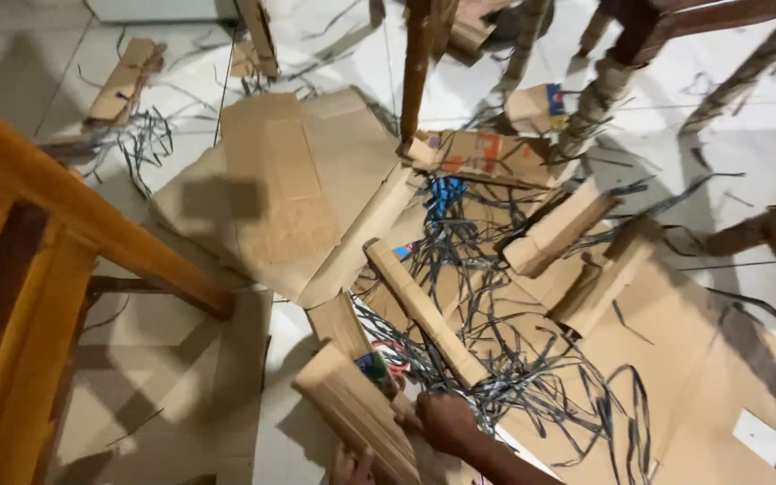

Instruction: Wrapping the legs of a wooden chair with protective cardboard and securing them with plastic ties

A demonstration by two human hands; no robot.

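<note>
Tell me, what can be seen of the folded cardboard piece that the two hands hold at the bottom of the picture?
The folded cardboard piece is plain brown corrugated board, with fine ribs along its surface. It looks flattened into a long, thick slab and lies tilted, running from upper left down to lower right. The right hand grips its right edge, and the left hand touches its lower end from below. Part of it lies over the white tiled floor. Something green and red shows just beyond its upper edge, beside the tangle of dark straps.
</note>
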